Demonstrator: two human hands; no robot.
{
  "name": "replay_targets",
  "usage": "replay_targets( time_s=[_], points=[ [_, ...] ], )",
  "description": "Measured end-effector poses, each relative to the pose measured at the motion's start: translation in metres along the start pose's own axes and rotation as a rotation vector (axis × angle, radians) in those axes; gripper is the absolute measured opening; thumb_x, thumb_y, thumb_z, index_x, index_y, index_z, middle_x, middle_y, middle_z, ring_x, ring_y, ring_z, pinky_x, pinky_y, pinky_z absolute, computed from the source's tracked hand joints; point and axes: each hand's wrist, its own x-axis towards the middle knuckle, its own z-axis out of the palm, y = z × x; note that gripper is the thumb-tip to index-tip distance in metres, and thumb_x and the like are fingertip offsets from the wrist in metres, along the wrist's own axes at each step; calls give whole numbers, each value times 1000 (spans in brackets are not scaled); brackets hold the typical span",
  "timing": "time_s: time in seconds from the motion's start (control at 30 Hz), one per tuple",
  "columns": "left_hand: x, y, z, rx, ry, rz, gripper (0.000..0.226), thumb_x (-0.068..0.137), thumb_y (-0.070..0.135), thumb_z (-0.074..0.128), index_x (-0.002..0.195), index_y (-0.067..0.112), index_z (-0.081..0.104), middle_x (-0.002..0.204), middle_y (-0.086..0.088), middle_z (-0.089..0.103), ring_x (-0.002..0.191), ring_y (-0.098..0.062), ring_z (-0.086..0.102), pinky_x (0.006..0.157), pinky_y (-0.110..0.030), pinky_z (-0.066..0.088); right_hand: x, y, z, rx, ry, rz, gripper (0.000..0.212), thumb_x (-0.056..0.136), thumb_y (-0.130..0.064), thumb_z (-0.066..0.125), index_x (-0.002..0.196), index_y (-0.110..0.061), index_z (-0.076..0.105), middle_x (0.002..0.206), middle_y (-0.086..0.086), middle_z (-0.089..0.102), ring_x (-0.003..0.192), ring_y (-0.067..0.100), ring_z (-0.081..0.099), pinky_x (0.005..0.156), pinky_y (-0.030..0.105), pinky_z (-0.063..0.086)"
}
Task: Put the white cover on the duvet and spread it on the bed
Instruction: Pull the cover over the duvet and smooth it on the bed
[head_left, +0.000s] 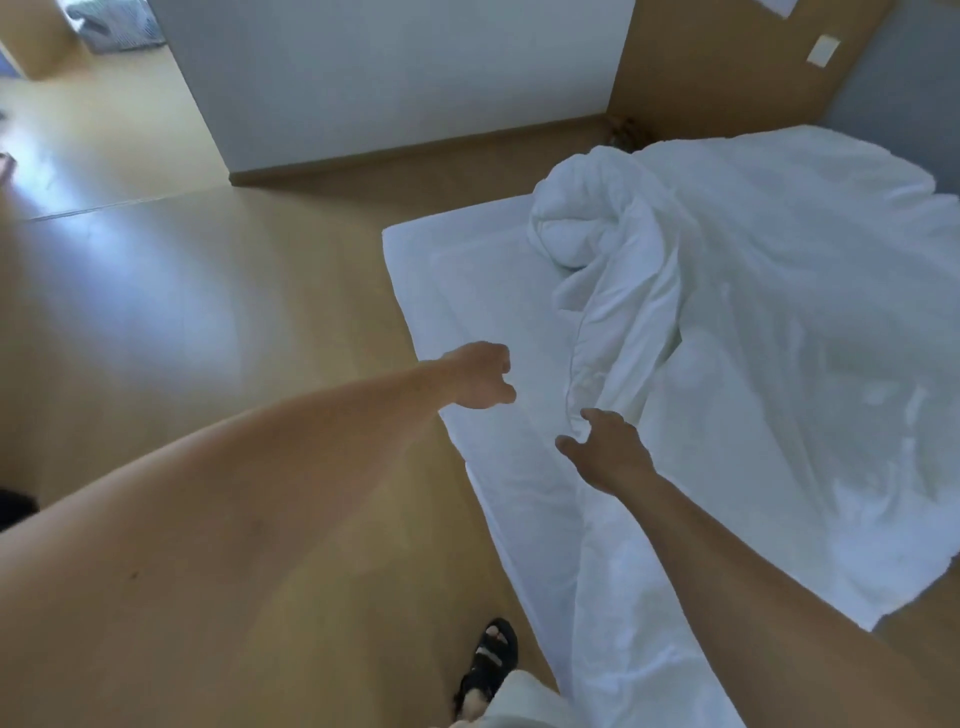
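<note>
Two hands out over the near edge of the bed (441, 291). Nearest, right hand (610, 452): grip apart, thumb splayed, fingertips touching a fold of the white cover (779, 338) just inside that edge. Slightly beyond, left hand (480, 376): grip curled together on nothing, hovering above the same edge. Farther off, duvet (576, 228) bunched in a roll toward the far end of that edge, cover crumpled across the rest. Judged roughly midway: impossible to tell how much duvet is inside; straightening and spreading left to do.
</note>
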Motion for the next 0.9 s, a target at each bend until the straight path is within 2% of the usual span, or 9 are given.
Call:
replay_targets(
  time_s=[0.07, 0.13, 0.23, 0.33, 0.63, 0.77, 0.9],
  points=[
    [10, -22, -38, 66, 1, -16, 44, 95, 29, 56, 134, 10, 48, 124, -5, 50, 107, -24, 51, 87, -34, 45, 27, -36, -13, -56, 1, -65, 68, 96, -48, 54, 152, -15, 33, 156, 6, 33, 142, 28, 33, 111, 43, 33],
    [23, -49, -75, 84, 37, -55, 33, 95, 29, 55, 124, 14, 50, 123, -6, 49, 107, -26, 53, 88, -35, 46, 55, -72, -25, -89, 4, -120, 68, 96, -48, 52, 152, -15, 32, 157, 5, 32, 143, 27, 31, 111, 43, 33],
    [44, -91, -117, 94, 76, -115, 45, 97, 28, 53, 136, 6, 48, 134, -8, 51, 117, -30, 54, 96, -39, 49, 95, -121, -36, -106, 19, -176, 67, 96, -47, 52, 152, -15, 32, 157, 5, 31, 143, 27, 29, 111, 43, 33],
    [76, -132, -149, 71, 74, -128, 54, 98, 30, 53, 146, 11, 40, 144, -6, 45, 128, -28, 48, 103, -39, 44, 139, -167, -40, -120, 39, -187, 67, 95, -46, 54, 151, -15, 33, 157, 5, 31, 143, 27, 28, 110, 43, 34],
    [188, -230, -268, 112, 36, 10, 61, 98, 32, 53, 153, 16, 29, 151, -6, 34, 132, -29, 43, 103, -36, 42, 261, -284, -41, -55, 72, -29, 65, 95, -47, 55, 150, -17, 37, 156, 3, 32, 142, 25, 31, 109, 43, 36],
    [245, -242, -314, 53, 18, 70, 61, 98, 26, 56, 152, 11, 30, 152, -6, 32, 126, -28, 48, 90, -31, 44, 301, -315, -51, 16, 128, 39, 63, 94, -46, 57, 149, -19, 40, 155, 1, 35, 142, 24, 31, 109, 43, 36],
    [318, -232, -333, 118, -42, 135, 63, 96, 31, 57, 151, 15, 32, 151, -4, 36, 127, -27, 48, 104, -39, 44, 343, -315, -64, 31, 155, 120, 64, 94, -47, 57, 149, -20, 39, 155, 1, 33, 144, 24, 28, 111, 44, 35]
  ],
)
